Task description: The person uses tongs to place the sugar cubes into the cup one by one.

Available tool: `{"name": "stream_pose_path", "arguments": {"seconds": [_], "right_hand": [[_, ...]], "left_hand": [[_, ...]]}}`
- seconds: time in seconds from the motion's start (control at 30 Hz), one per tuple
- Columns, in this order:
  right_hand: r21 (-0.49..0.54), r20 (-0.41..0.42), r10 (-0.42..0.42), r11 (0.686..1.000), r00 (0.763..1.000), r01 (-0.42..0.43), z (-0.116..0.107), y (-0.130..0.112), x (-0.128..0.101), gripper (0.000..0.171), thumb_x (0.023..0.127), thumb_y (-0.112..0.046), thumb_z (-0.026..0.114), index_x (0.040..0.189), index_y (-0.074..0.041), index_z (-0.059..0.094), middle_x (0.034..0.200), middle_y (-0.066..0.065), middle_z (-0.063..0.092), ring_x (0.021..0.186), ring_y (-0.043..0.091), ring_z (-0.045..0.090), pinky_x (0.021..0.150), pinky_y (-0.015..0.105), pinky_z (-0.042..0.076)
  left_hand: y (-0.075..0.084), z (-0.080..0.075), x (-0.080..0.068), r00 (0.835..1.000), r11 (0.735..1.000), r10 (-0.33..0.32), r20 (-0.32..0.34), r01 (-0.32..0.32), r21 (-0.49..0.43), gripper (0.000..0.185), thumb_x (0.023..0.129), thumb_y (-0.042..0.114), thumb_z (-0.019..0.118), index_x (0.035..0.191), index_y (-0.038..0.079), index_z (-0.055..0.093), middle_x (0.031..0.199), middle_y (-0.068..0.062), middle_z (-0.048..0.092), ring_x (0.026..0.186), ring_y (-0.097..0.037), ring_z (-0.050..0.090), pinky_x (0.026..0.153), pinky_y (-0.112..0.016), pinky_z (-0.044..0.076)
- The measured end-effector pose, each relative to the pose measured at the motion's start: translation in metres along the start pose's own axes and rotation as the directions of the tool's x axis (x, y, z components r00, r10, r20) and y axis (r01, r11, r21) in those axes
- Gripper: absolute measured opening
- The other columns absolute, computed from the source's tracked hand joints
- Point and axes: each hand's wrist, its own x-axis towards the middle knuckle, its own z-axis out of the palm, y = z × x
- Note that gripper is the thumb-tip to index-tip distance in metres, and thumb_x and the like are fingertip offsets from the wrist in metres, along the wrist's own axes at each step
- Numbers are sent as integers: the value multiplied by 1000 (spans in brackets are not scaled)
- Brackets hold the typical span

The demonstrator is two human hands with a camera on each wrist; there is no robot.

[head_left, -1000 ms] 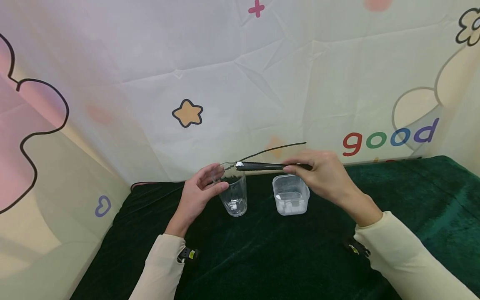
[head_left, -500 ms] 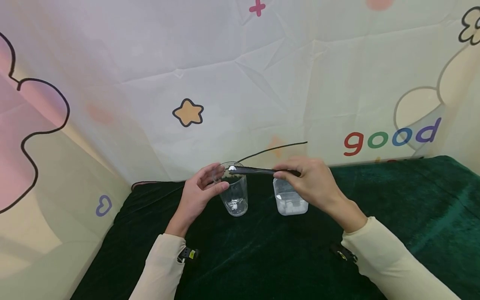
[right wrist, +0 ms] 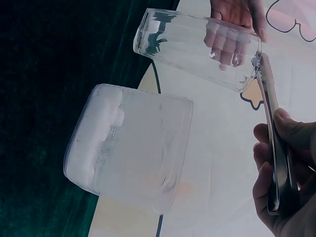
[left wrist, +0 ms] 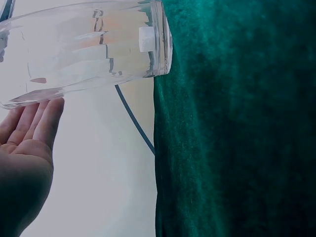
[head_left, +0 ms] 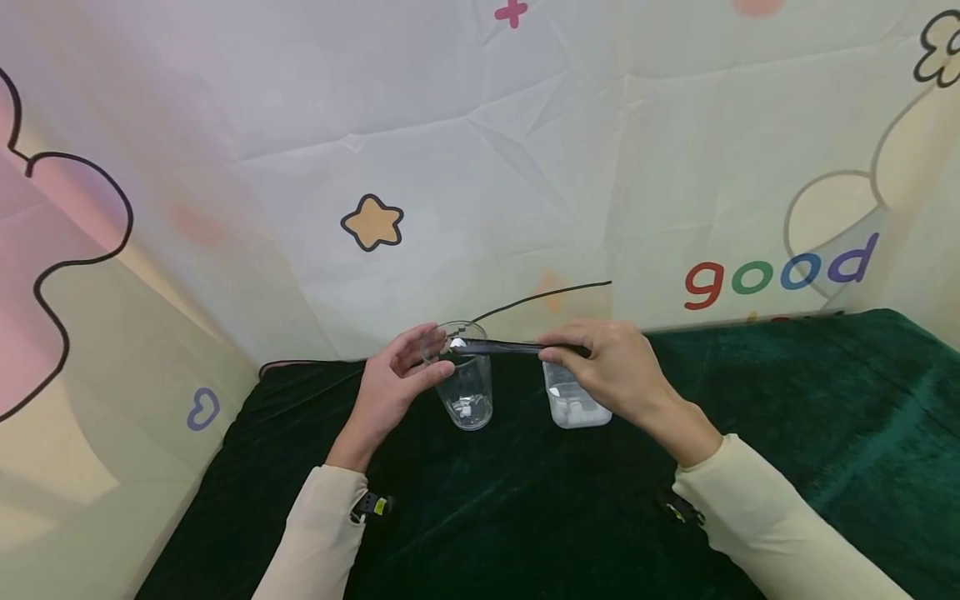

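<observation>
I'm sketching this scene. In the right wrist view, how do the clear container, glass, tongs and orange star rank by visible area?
Largest to smallest:
Clear container
Glass
Tongs, partly hidden
Orange star, partly hidden

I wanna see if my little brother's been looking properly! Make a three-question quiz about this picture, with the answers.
1. Which hand holds the tongs?
2. True or false: the tub stands on the green cloth.
3. How is the glass turned?
a) mouth down
b) mouth up
c) lying flat

Key:
1. The right hand.
2. True.
3. b
</observation>
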Motion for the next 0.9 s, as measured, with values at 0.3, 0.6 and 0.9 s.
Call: {"name": "stream_pose_path", "arguments": {"seconds": [0.3, 0.6, 0.9], "right_hand": [[-7, 23, 16, 1000, 1000, -16, 0, -1, 1, 20, 95, -10, 81, 114, -6, 82, 109, 9, 79, 100, 28, 75, 91, 52, 60], [-4, 32, 39, 999, 999, -39, -2, -1, 1, 22, 95, -11, 81, 116, -5, 82, 112, 11, 79, 103, 30, 74, 93, 54, 59], [6, 43, 55, 998, 998, -55, -9, -1, 2, 22, 96, -11, 81, 117, -6, 82, 113, 10, 79, 104, 30, 73, 94, 55, 58]], "left_hand": [[1, -1, 0, 1000, 1000, -6, 0, 6, 0, 60, 100, 16, 76, 154, 11, 52, 151, -5, 61, 138, -20, 58, 110, -31, 49], [2, 0, 1, 1000, 1000, -3, 0, 3, 6, 59, 100, 17, 76, 154, 12, 52, 151, -5, 61, 138, -20, 58, 110, -29, 49], [2, 0, 0, 1000, 1000, -11, 3, 11, 9, 61, 101, 18, 76, 156, 8, 50, 151, -5, 61, 138, -19, 57, 110, -29, 49]]}}
